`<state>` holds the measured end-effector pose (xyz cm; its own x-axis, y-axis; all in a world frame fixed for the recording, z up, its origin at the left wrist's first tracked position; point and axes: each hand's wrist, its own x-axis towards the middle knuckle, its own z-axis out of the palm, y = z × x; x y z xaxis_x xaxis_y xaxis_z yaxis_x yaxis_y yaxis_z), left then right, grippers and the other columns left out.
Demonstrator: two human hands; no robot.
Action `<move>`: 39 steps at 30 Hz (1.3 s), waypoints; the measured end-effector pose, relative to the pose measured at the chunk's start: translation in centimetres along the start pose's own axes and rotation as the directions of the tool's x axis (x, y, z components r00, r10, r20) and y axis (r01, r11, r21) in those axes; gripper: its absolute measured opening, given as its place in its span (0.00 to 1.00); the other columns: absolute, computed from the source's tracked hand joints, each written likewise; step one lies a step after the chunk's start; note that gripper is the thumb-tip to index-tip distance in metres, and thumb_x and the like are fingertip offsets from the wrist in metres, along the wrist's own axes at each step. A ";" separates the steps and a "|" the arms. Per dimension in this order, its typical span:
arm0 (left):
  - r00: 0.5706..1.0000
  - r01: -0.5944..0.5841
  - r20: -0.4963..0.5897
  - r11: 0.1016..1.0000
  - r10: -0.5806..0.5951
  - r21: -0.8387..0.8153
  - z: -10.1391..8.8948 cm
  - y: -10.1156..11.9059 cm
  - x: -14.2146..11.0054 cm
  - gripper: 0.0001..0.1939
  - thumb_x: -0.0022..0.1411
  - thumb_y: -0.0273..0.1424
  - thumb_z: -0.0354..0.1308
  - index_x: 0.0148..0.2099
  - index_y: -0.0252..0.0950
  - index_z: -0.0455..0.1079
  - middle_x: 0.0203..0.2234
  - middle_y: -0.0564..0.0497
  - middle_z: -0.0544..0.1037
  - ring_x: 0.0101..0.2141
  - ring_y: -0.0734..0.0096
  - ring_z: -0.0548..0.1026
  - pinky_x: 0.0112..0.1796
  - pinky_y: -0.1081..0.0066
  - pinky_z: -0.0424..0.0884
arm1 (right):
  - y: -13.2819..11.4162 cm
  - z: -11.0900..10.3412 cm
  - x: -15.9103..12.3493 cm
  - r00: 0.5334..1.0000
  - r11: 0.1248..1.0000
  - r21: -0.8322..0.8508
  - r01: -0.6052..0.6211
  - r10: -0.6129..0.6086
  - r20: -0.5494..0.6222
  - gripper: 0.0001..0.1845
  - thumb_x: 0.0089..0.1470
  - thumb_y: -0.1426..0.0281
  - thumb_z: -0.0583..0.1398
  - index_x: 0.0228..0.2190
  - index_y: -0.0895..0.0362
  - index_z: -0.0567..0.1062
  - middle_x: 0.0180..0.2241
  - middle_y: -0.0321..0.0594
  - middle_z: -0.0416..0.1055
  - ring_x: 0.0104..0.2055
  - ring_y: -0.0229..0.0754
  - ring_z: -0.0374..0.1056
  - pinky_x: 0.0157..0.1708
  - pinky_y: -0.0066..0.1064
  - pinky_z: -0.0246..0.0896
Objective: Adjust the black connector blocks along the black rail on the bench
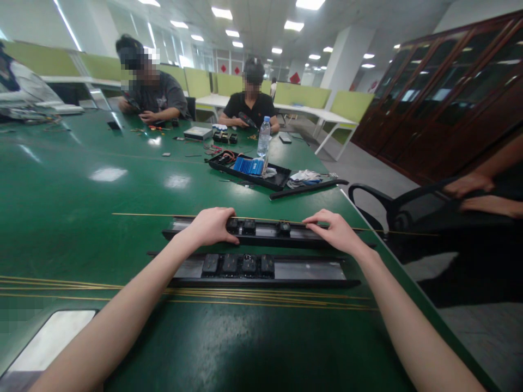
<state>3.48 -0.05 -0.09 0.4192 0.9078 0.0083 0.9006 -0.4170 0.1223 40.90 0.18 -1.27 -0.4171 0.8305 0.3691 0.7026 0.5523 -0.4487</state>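
Observation:
Two long black channels lie one behind the other on the green table. My left hand [213,225] is closed around the left part of the far channel [265,239], thumb on its front edge and fingers over its back. Small black blocks [249,226] sit inside that channel, one standing apart toward the right. Along its back side runs a thin brass-coloured rod [139,214], its right part reaching past my right hand [332,230]. The fingertips of that hand are pinched on the rod. In the near channel [310,268], several black blocks [229,264] stand in a row.
Several loose brass-coloured rods [253,295] lie nearest me. A phone-like white item [57,332] is at lower left. Beyond the channels are a black tray [278,178], a water bottle [264,136], gloves [304,178] and a black strip [308,189]. Other people sit across the table; one is at right.

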 end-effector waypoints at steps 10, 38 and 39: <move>1.000 -0.009 -0.013 1.000 0.009 0.009 0.1 -0.1 0.0 0.35 0.48 0.56 0.66 0.51 0.38 0.71 0.45 0.43 0.81 0.45 0.48 0.78 0.41 0.61 0.72 | 1.0 -1.8 -0.6 0.994 0.996 0.018 -0.093 0.092 0.052 0.12 0.57 0.60 0.62 0.35 0.51 0.84 0.37 0.41 0.80 0.41 0.48 0.74 0.44 0.41 0.69; 1.000 -0.008 -0.018 1.000 0.008 0.014 0.4 -0.2 0.1 0.35 0.47 0.56 0.66 0.51 0.39 0.70 0.45 0.44 0.81 0.45 0.49 0.78 0.41 0.62 0.71 | 6.0 -7.3 -3.2 0.883 0.904 -0.085 -0.420 0.428 0.190 0.21 0.50 0.50 0.64 0.37 0.53 0.84 0.41 0.40 0.82 0.45 0.53 0.75 0.52 0.41 0.65; 1.000 -0.008 -0.019 1.000 0.008 0.013 0.4 -0.2 0.1 0.35 0.47 0.56 0.66 0.51 0.39 0.70 0.45 0.44 0.81 0.45 0.49 0.78 0.41 0.62 0.71 | 6.2 -7.4 -3.3 0.880 0.899 -0.093 -0.427 0.437 0.185 0.21 0.50 0.50 0.64 0.37 0.52 0.84 0.41 0.40 0.82 0.44 0.53 0.75 0.52 0.41 0.65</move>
<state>3.39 0.12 -0.49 0.4245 0.9050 0.0282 0.8987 -0.4249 0.1088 50.89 0.28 0.77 -0.1667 0.9858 -0.0223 0.8637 0.1350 -0.4855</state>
